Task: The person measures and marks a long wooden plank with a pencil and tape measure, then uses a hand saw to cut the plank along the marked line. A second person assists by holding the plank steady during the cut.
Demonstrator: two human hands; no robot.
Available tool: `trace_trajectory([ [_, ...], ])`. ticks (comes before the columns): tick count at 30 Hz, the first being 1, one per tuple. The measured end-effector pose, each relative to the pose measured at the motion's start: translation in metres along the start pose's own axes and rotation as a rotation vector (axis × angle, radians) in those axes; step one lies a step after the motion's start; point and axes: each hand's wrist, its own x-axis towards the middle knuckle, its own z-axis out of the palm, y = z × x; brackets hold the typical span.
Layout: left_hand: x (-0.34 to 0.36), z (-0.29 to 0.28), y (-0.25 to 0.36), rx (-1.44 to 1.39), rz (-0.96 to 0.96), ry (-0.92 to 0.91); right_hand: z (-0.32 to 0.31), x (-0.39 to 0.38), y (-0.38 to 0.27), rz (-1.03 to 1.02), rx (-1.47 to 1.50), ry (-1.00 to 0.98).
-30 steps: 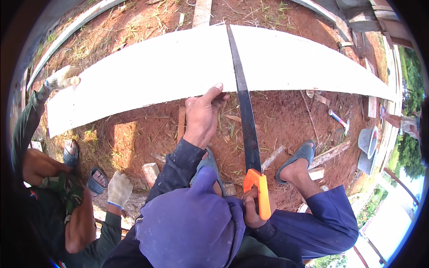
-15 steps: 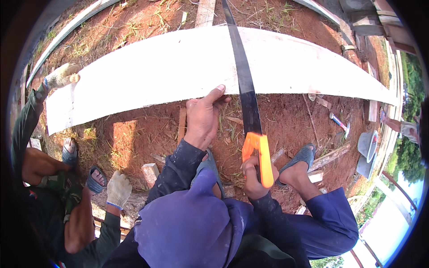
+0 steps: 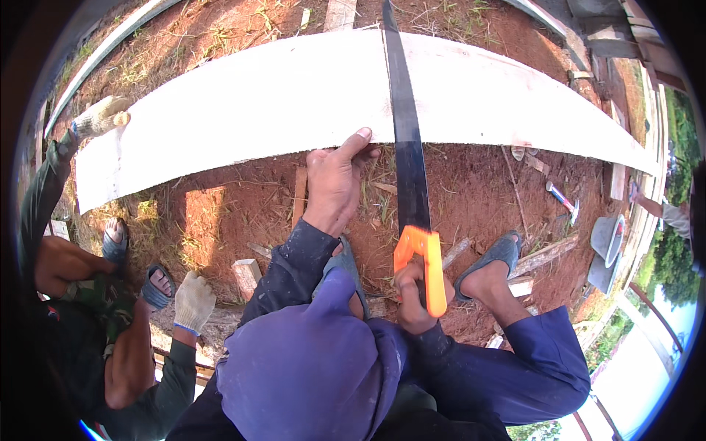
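Note:
A long pale board (image 3: 257,103), bright in the sun, lies crosswise before me. My left hand (image 3: 334,176) pinches its near edge, thumb on top and fingers partly hidden underneath. In my right hand (image 3: 418,298) is the orange handle of a handsaw (image 3: 410,158). The saw's dark blade runs away from me across the board, just right of my left hand. Below the blade, the cut itself cannot be made out.
At left a co-worker's gloved hand (image 3: 103,116) rests on the board's end; their other gloved hand (image 3: 195,303) hangs nearer. A hammer (image 3: 562,202), wood offcuts (image 3: 548,256) and grey buckets (image 3: 607,242) lie right. Another person's arm (image 3: 651,204) shows at far right.
The handsaw has slid back toward me with my right hand. My left hand keeps its grip on the board's edge. The whole view has shifted slightly.

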Motion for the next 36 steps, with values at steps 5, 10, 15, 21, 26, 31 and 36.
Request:
trace_trajectory([
  [5,0.002,0.002,0.003,0.007,-0.048,0.006,0.012,0.028,-0.002,0.047,-0.073,-0.013],
  [10,-0.011,0.0,0.0,-0.008,0.001,-0.017,0.016,0.016,-0.004,-0.132,-0.163,0.004],
  [15,0.006,0.005,0.038,0.021,0.154,-0.083,0.017,0.01,0.002,0.107,0.04,0.044],
  [21,0.019,-0.03,0.062,-0.016,0.208,-0.022,-0.04,-0.003,-0.011,-0.268,-0.27,-0.1],
  [26,0.021,-0.03,0.05,0.032,0.087,0.166,-0.063,-0.014,-0.017,-0.275,-0.159,-0.073],
  [31,0.001,-0.016,0.02,0.467,-0.096,-0.01,-0.092,0.005,-0.026,-0.108,-0.24,0.235],
  [36,0.03,0.085,0.097,0.961,0.889,-0.151,-0.097,0.025,-0.074,-0.027,0.075,0.512],
])
